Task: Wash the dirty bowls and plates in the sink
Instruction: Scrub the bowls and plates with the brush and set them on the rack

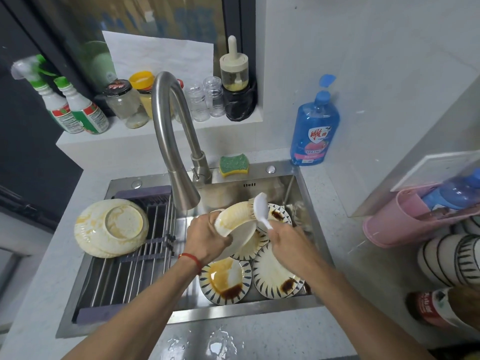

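Two bare hands work over the steel sink (298, 188), just under the spout of the curved tap (168, 131). The left hand (205, 239), a red string at its wrist, grips a cream bowl (235, 220) by its lower rim, fingers curled under it, tilting it on edge with yellowish smears showing on its outer wall. The right hand (285, 240) is clenched round the white handle of a dish brush (259, 210), whose bristles press against the upper edge of the bowl.

Below the hands, several plates lie overlapping on the sink floor: one blue-patterned plate (226, 280) at the near side carries a brown sauce pool, a second patterned plate (275, 276) just to its right has a dark stain near its rim, and another stained plate (279, 216) shows behind the brush.

On the left half of the sink a roll-up drying rack (124, 271) spans the basin, and an upturned cream bowl stack (111, 227), streaked yellow, rests on it. A green-and-yellow sponge (233, 166) sits on the back ledge beside the tap base, and a blue detergent bottle (315, 126) stands against the wall to the right. Jars and two spray bottles (75, 107) line the windowsill. At the far right, a pink basket (389, 224) leans on the counter above stacked striped bowls (452, 258).
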A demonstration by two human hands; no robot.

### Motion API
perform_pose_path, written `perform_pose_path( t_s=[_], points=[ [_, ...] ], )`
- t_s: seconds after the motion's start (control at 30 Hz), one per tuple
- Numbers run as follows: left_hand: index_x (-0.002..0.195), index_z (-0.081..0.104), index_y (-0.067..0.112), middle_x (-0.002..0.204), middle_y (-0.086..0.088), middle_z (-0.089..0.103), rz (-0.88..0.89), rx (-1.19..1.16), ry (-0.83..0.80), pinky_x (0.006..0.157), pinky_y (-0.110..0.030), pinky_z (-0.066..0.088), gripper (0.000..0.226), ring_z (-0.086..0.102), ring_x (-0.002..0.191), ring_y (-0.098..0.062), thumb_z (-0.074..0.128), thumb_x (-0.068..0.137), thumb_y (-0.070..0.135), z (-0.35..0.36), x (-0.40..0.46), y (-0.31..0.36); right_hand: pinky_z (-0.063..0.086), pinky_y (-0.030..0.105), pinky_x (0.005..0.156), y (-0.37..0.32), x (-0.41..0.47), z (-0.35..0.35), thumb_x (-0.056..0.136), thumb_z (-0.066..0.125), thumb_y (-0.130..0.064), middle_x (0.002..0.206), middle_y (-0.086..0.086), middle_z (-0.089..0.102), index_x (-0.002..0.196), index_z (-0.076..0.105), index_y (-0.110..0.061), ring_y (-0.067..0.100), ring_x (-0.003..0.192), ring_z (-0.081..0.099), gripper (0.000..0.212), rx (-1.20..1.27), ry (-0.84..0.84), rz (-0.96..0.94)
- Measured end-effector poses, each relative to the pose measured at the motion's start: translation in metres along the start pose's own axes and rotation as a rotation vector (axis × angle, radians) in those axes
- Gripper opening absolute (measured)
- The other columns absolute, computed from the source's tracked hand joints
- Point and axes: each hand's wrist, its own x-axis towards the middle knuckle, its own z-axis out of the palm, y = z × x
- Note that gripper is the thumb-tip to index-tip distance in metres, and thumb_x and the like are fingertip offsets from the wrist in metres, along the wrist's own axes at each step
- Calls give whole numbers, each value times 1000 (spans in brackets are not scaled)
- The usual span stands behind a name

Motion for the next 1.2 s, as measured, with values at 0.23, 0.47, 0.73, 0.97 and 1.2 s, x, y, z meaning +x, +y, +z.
perform_pose_path(
  t_s=[0.23,0.47,0.73,0.97,1.2],
  points=[
    [97,75,32,96,7,77,-79,-228,-44,81,-32,58,46,70,93,-17,93,64,5,-1,-8,-13,40,28,52,17,-4,2,110,38,-27,71,-3,55,128,62,-18,9,54,44,31,94,-65,149],
    [95,78,25,92,8,80,-130,-417,-144,72,-23,57,49,72,91,-16,92,61,-7,-8,-6,-18,35,27,46,21,-6,-3,108,38,-26,66,-3,49,125,62,-25,10,51,39,29,167,-68,166],
    [110,72,10,104,-7,79,-354,-804,-139,83,-50,62,56,71,104,-33,85,63,-16,-6,-16,-24,35,31,51,25,-11,-1,108,38,-26,70,0,53,132,62,-24,11,55,42,34,147,-78,176],
    [121,69,11,117,-10,76,-453,-1018,-103,91,-57,58,66,68,113,-35,83,59,-9,-7,-18,-30,34,28,53,17,-17,0,109,36,-26,75,0,56,128,61,-20,10,59,45,32,106,-106,132],
    [128,65,10,120,-10,75,-467,-1075,-83,92,-58,58,72,68,116,-36,87,61,-6,-14,-12,-31,28,24,46,19,-24,7,110,35,-27,72,-3,51,123,61,-23,10,53,38,29,87,-116,148]
  ],
)
